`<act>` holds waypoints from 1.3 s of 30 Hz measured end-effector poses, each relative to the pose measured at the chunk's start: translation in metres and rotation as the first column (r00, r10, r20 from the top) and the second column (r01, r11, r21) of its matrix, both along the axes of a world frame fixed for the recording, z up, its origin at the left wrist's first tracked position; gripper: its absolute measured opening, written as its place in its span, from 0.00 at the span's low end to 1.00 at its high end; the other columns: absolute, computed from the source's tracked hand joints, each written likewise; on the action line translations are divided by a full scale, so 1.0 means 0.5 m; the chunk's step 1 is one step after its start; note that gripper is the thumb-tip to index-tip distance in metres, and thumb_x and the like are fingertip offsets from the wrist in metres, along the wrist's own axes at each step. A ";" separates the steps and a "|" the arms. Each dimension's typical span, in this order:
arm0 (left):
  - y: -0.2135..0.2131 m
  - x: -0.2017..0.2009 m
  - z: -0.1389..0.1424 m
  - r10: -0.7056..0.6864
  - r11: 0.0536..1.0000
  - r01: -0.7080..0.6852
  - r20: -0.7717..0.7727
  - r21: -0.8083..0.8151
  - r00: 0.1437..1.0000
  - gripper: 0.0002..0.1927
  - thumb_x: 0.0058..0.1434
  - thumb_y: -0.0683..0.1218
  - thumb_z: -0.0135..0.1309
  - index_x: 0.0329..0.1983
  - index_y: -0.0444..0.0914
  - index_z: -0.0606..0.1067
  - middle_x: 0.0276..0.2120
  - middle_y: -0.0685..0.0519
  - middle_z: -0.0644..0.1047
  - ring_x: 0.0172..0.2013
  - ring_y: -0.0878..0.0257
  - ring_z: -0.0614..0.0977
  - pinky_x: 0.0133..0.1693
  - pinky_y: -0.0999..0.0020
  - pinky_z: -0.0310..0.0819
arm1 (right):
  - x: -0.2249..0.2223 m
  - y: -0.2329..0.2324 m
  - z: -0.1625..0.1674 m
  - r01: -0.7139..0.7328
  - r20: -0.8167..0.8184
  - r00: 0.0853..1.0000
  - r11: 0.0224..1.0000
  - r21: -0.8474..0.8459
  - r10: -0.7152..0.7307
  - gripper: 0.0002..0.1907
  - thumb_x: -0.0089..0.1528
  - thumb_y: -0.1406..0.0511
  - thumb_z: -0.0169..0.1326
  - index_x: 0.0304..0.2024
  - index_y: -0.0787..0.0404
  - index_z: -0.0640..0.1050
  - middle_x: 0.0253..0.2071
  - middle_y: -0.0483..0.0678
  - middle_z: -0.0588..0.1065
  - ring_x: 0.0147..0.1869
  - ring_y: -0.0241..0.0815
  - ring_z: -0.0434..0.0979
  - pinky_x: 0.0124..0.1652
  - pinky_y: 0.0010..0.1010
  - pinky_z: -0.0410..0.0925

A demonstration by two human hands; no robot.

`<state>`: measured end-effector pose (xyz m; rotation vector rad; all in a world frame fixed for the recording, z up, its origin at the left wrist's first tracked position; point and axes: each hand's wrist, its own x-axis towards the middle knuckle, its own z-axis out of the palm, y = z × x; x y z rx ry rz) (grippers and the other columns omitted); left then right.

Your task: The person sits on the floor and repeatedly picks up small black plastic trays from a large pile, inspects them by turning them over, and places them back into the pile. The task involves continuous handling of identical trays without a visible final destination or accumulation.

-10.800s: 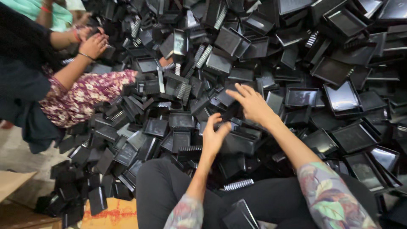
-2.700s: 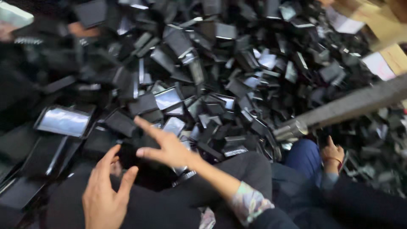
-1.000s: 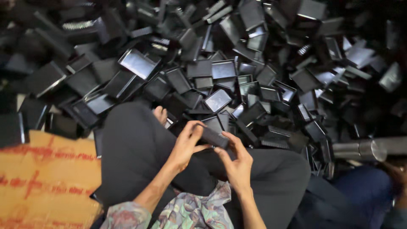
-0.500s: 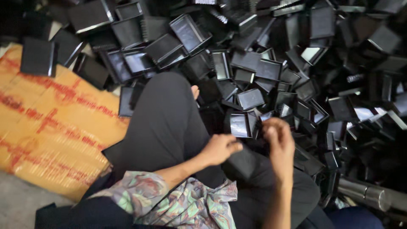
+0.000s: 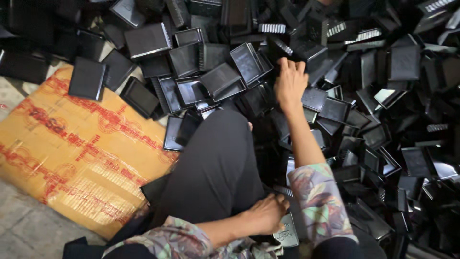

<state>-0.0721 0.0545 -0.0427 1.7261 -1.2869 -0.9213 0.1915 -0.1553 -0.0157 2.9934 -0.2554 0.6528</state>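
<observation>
Reaching out into the heap goes the right hand [image 5: 290, 84], arm stretched long, fingers [image 5: 283, 64] spread and pressed down among the black plastic trays [image 5: 249, 62]. The palm faces down onto the pile, and whether those fingers have closed on any one tray, I cannot tell from the head view. Down low, the left hand [image 5: 263, 216] sits curled beside the bent knee in dark trousers [image 5: 215, 163], fingers wrapped over the top of a small black tray [image 5: 286, 234] held in the lap, its pale embossed face turned up toward the camera. Floral sleeves [image 5: 318, 196] cover both forearms. Trays are everywhere: a deep jumble fills the top and the whole right side, some upright, some tipped on edge, some stacked inside one another. Off to the left, a flattened cardboard sheet [image 5: 81, 158] with red printing lies on the grey floor [image 5: 24, 230], and a couple of loose trays rest on its upper edge.
</observation>
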 end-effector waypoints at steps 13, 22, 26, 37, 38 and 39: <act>0.005 0.072 0.100 0.011 0.997 -0.023 -0.173 -0.070 0.985 0.24 0.56 0.51 0.64 0.53 0.34 0.77 0.48 0.42 0.77 0.54 0.43 0.76 0.52 0.48 0.74 | -0.131 -0.054 0.075 -0.259 -0.060 0.961 0.956 0.135 0.269 0.23 0.53 0.74 0.57 0.52 0.59 0.79 0.54 0.55 0.75 0.56 0.57 0.71 0.53 0.45 0.69; 0.013 0.385 0.182 0.440 0.638 -0.719 -0.636 -0.275 0.634 0.25 0.62 0.44 0.62 0.62 0.36 0.71 0.54 0.49 0.78 0.53 0.61 0.81 0.54 0.66 0.79 | -0.124 -0.041 0.074 -0.040 0.041 0.999 0.912 0.407 0.025 0.10 0.63 0.72 0.62 0.46 0.60 0.78 0.41 0.51 0.76 0.45 0.47 0.77 0.44 0.36 0.70; 0.006 0.443 0.221 0.801 0.434 -0.475 0.086 -0.766 0.592 0.42 0.46 0.46 0.66 0.63 0.31 0.64 0.52 0.34 0.75 0.52 0.37 0.76 0.52 0.53 0.72 | -0.236 -0.007 0.187 0.052 -0.031 0.998 0.430 0.902 -0.056 0.08 0.66 0.71 0.62 0.47 0.64 0.79 0.38 0.43 0.76 0.41 0.33 0.72 0.43 0.24 0.65; -0.034 0.422 0.178 0.600 0.752 -0.578 -0.034 -0.318 0.799 0.19 0.57 0.42 0.63 0.49 0.29 0.72 0.41 0.35 0.80 0.42 0.37 0.81 0.42 0.46 0.76 | -0.222 0.109 0.174 0.134 -0.130 0.991 0.286 0.949 -0.033 0.38 0.70 0.62 0.54 0.80 0.51 0.56 0.48 0.60 0.63 0.48 0.44 0.60 0.50 0.35 0.60; -0.035 0.423 0.174 0.603 0.731 -0.577 -0.049 -0.365 0.796 0.23 0.54 0.41 0.64 0.50 0.28 0.71 0.42 0.35 0.79 0.42 0.36 0.81 0.41 0.47 0.76 | -0.212 0.094 0.152 0.259 -0.217 0.965 0.430 0.865 -0.144 0.38 0.69 0.62 0.55 0.81 0.51 0.61 0.39 0.71 0.61 0.39 0.50 0.56 0.46 0.41 0.58; -0.038 0.426 0.172 0.674 0.644 -0.608 -0.031 -0.465 0.738 0.25 0.54 0.42 0.64 0.53 0.29 0.71 0.45 0.35 0.79 0.44 0.37 0.81 0.44 0.48 0.77 | -0.197 0.074 0.130 0.212 -0.165 0.977 0.625 0.751 -0.133 0.38 0.68 0.60 0.57 0.79 0.52 0.62 0.43 0.67 0.66 0.43 0.51 0.62 0.48 0.41 0.62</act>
